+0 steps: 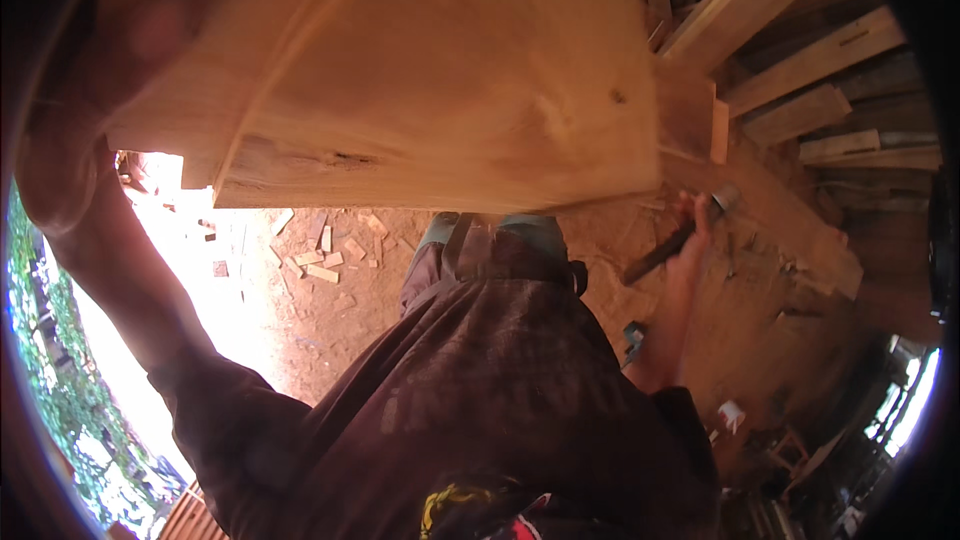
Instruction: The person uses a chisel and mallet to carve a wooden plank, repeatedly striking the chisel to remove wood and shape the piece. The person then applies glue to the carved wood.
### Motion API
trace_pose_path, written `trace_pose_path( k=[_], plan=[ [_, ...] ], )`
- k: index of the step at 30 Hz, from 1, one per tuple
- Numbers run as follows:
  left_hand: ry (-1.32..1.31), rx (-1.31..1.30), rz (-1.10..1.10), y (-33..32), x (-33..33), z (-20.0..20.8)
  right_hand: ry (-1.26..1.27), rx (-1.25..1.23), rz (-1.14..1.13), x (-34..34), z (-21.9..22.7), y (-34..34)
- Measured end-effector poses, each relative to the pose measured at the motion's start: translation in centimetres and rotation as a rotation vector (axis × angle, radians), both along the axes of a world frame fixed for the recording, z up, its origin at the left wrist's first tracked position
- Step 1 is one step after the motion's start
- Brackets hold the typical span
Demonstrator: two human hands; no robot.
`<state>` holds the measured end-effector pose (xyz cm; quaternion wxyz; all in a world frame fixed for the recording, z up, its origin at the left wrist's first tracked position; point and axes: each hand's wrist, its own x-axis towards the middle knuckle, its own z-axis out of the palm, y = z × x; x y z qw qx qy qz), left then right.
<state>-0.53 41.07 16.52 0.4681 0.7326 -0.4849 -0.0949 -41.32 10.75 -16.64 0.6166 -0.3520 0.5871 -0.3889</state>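
Two hands, one large wooden panel (pixel 440 90) and one hammer-like tool (pixel 658 258) can be counted at the work. The panel is spread across 12 o'clock, its lower edge stopping above the worn dark garment (pixel 460 370) at 6 o'clock. One dark knot (pixel 618 97) is shown on its face towards 1 o'clock, one dark crack (pixel 350 157) towards 10 o'clock, and one long curved line is seen running down its left part.

At 10 o'clock the left hand (pixel 85 110) is placed against the panel's left end; it is shadowed and blurred, so how far it is opened, and whether the wood is gripped or merely touched, cannot be told. At 3 o'clock the right hand (pixel 690 238) is closed around the tool's dark handle, its fingers curled; the metal head is pointed towards 2 o'clock, just beside the panel's lower right corner.

At least five lengths of timber (pixel 815 65) are heaped around 2 o'clock. Around a dozen small offcuts (pixel 322 273) are scattered over the earthen floor (pixel 345 315) near 9 o'clock. Greenery (pixel 55 380) is seen at 8 o'clock, beyond a brightly lit strip.
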Motion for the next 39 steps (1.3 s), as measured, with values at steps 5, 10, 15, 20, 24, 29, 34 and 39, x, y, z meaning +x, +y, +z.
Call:
trace_pose_path(
  k=[5,10,15,20,24,29,34,39],
  plan=[
    [0.011,0.283,-0.217,2.4,-4.3,-1.1,0.092,-0.031,0.098,3.0,-0.7,7.5],
    [-0.295,0.407,-0.498,1.8,-3.7,-15.4,0.248,-0.044,0.093,0.1,-1.3,9.3],
    [-0.309,0.549,-0.417,7.9,-2.1,-28.3,0.355,0.032,0.166,-1.6,-1.8,11.3],
    [-0.305,0.611,-0.343,9.2,1.2,-38.1,0.504,0.058,0.215,-3.4,-0.9,11.6],
    [-0.378,0.725,-0.282,10.3,2.1,-46.8,0.535,0.049,0.287,-2.6,0.4,11.7],
    [-0.33,0.806,-0.093,7.2,3.6,-49.1,0.547,0.015,0.412,-2.3,0.8,12.1],
    [-0.231,0.674,0.119,5.6,6.7,-48.7,0.629,-0.033,0.577,-0.7,0.0,11.9],
    [0.086,0.435,0.184,8.0,6.8,-50.8,0.827,-0.139,0.895,2.8,0.6,9.7]
  ],
)
